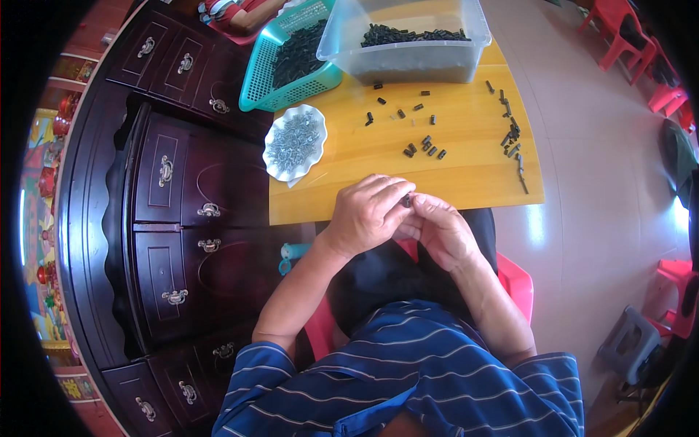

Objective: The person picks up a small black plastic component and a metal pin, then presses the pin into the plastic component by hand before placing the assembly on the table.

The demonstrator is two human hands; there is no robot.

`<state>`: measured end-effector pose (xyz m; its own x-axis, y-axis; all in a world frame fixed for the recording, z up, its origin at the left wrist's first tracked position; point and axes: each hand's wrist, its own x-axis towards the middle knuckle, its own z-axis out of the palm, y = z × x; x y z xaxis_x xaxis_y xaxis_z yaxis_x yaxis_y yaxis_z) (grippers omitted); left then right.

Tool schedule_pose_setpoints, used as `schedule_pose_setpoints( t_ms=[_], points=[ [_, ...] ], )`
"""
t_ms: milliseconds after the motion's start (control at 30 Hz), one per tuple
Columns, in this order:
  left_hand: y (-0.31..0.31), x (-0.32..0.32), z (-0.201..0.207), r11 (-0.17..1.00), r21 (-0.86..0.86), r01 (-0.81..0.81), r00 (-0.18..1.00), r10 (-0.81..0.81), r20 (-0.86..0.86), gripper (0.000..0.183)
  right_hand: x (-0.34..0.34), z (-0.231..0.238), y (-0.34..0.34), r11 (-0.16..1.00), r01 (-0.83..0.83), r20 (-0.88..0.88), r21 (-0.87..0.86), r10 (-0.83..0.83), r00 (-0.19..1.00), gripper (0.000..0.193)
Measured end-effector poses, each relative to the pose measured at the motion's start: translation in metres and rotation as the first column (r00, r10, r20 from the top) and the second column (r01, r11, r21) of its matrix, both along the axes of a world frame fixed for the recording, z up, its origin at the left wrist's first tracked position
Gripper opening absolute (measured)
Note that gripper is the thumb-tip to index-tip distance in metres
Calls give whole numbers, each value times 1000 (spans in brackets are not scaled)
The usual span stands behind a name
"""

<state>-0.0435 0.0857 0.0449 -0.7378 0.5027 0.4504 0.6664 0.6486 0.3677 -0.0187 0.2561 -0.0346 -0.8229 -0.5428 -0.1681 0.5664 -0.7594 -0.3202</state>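
Note:
At the table's near edge my two hands meet with fingertips pinched together. My left hand [369, 213] is closed, its thumb and forefinger on a small black cylindrical piece [406, 200]. My right hand [445, 231] comes against the same piece from the other side, thumb and fingers pressed together; whether it holds another tiny part is hidden. Just beyond the hands, several short black cylindrical pieces [427, 148] lie loose on the wooden table [349, 160]. To the left, a white scalloped dish [271, 159] holds many small shiny metal parts.
A teal plastic basket [250, 91] and a clear plastic bin [408, 67], both with black pieces, stand at the far side. More black pieces [514, 135] line the right edge. Dark wooden drawers [166, 171] flank the left. Another person's arm [255, 16] shows beyond the basket.

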Motion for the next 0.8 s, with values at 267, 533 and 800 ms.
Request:
schedule_pose_setpoints(
  t_ms=[267, 533, 800],
  points=[
    [0, -4, -2, 1000, 4, 9, 1000, -9, 14, 35, -3, -2, 0, 1000, 16, -29, 8, -15, 999, 24],
    [-6, -3, 13, 997, 22, 72, 964, -75, 253, 36, 4, 5, -7, 985, 4, -56, 175, 6, 998, 25],
    [-31, -6, 19, 960, 281, -2, 701, -199, 685, 20, 6, 7, -7, 944, -25, -131, 329, 72, 989, 26]
  ],
)
